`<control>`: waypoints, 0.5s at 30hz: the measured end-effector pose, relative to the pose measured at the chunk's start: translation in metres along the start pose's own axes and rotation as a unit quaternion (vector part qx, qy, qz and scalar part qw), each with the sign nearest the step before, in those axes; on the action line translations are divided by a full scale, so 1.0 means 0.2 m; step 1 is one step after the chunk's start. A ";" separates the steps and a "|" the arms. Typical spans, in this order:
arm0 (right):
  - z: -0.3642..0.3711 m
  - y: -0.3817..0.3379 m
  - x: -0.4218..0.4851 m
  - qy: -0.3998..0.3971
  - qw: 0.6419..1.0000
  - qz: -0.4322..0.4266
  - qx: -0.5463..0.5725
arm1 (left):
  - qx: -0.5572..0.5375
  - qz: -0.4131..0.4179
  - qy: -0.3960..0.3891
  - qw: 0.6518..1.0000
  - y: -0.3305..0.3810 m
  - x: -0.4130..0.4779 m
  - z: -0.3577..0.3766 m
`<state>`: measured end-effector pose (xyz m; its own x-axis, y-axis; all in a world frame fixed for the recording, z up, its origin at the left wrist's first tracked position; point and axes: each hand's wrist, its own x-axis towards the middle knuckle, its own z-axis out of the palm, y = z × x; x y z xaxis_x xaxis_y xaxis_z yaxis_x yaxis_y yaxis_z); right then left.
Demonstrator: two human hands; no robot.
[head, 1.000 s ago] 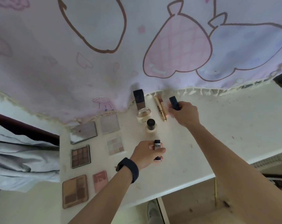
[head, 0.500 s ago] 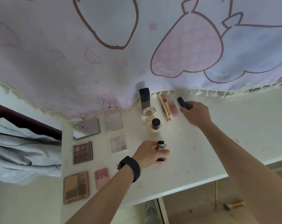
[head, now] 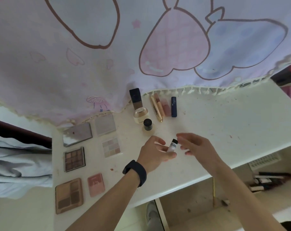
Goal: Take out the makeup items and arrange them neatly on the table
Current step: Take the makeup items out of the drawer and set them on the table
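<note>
My left hand (head: 155, 152) holds a small white tube with a black cap (head: 173, 145) above the white table (head: 224, 130). My right hand (head: 195, 145) hovers just right of the tube with fingers spread, holding nothing. A dark blue tube (head: 174, 106) lies at the back beside a pink tube (head: 164, 105) and a gold stick (head: 156, 108). Left of those stand a dark square bottle (head: 135, 98), a round glass bottle (head: 140, 115) and a black-capped jar (head: 147, 125). Several eyeshadow palettes (head: 74, 158) lie in rows on the left.
A pink and lilac printed curtain (head: 141, 47) hangs over the table's far edge. Grey cloth (head: 16, 164) lies to the left of the table. A shelf with several items (head: 271, 180) sits below the table on the right.
My right hand has let go of the dark blue tube, which now lies beside the pink tube, and has come back next to my left hand. My left hand tilted the white tube.
</note>
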<state>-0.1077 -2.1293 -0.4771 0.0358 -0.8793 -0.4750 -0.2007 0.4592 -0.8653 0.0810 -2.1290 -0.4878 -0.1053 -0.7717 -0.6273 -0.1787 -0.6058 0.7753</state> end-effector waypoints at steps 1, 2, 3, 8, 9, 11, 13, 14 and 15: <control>0.00 0.03 -0.03 -0.018 1.000 0.006 0.005 | 0.021 0.014 0.001 1.000 0.00 0.00 0.02; 0.00 0.05 -0.05 -0.014 1.000 0.006 0.014 | 0.042 0.027 0.002 0.999 0.01 0.01 0.04; 0.00 0.07 -0.06 -0.001 1.000 0.007 0.028 | 0.063 0.041 0.004 0.997 0.01 0.01 0.05; -0.04 0.12 0.00 0.039 0.998 -0.002 0.059 | 0.150 0.120 -0.008 0.981 0.05 0.02 0.14; -0.07 0.12 0.03 0.067 0.996 -0.003 0.056 | 0.188 0.138 -0.015 0.972 0.05 0.02 0.14; -0.12 0.11 0.11 0.139 0.990 -0.010 0.028 | 0.335 0.196 -0.012 0.922 0.06 0.05 0.15; -0.16 0.07 0.21 0.183 0.983 -0.025 -0.008 | 0.502 0.254 -0.008 0.827 0.04 0.09 0.14; -0.17 0.04 0.26 0.192 0.980 -0.036 -0.032 | 0.559 0.269 -0.017 0.784 0.03 0.11 0.14; -0.17 0.01 0.31 0.195 0.978 -0.046 -0.056 | 0.602 0.274 -0.036 0.749 0.02 0.13 0.15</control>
<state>-0.1401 -2.1874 -0.5021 -0.3127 -0.9074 -0.2809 -0.3201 0.3791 -0.8682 0.0487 -2.1460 -0.5041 -0.5305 -0.8019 -0.2748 -0.8374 0.4454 0.3168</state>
